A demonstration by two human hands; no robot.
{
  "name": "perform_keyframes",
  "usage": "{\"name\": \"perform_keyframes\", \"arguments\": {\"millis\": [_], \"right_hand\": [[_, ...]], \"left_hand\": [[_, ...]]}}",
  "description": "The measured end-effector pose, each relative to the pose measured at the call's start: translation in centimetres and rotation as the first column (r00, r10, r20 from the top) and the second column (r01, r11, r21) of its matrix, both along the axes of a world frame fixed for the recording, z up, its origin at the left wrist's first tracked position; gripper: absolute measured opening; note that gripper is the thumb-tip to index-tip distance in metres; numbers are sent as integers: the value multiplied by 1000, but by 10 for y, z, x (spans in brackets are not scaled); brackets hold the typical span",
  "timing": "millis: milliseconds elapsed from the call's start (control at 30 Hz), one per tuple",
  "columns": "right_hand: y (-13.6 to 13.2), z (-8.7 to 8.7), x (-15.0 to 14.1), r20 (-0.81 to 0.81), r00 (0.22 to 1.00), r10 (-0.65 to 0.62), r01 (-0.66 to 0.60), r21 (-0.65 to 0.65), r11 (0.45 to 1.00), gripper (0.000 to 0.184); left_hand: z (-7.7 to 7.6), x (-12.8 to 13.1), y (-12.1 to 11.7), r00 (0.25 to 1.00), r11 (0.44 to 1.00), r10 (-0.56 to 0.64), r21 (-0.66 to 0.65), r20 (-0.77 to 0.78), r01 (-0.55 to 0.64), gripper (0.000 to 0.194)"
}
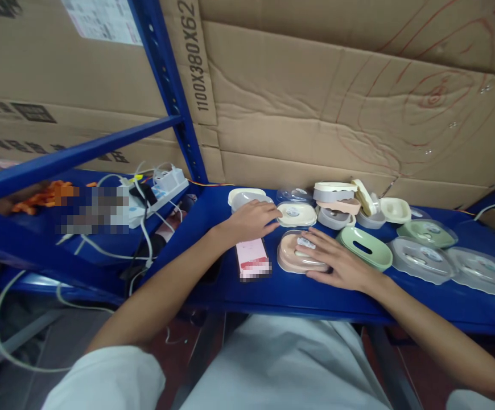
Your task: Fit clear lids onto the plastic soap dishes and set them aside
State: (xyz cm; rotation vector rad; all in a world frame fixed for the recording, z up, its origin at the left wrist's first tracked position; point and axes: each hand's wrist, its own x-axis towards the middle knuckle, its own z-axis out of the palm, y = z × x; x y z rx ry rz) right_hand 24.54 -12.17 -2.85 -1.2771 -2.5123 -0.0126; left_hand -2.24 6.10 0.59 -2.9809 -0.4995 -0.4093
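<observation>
My right hand [337,259] lies with fingers stretched over the clear lid and right side of a pink soap dish [288,253], which rests on the blue shelf. Fingers extended, my left hand [254,219] hovers above the top end of a phone [252,256] with a pink screen. Its fingertips come close to a cream soap dish [298,214] with a round label. Partly hidden behind that hand is another cream dish with a clear cover [250,199]. Just right of my right hand lies a green soap dish part [367,249] with an oval slot.
Stacked dish parts [337,196] stand at the back against the cardboard [294,114]. Lidded green [427,232] and grey dishes [422,259] line the right side. A blue shelf post [170,85], a power strip [168,185] with cables and orange pieces [45,198] are on the left.
</observation>
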Motion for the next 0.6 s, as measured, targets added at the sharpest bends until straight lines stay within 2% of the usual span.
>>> {"name": "perform_keyframes", "arguments": {"millis": [233, 467, 600], "right_hand": [[0, -3, 2, 32, 999, 17, -18, 28, 999, 71], [5, -12, 8, -30, 1000, 9, -9, 8, 1000, 70], [4, -11, 3, -50, 999, -14, 16, 49, 999, 69]], "left_hand": [[-3, 3, -5, 999, 1000, -27, 5, -44, 27, 27], [-4, 4, -9, 998, 998, -62, 3, -35, 62, 26], [-5, 3, -10, 997, 997, -72, 14, -14, 72, 26]]}}
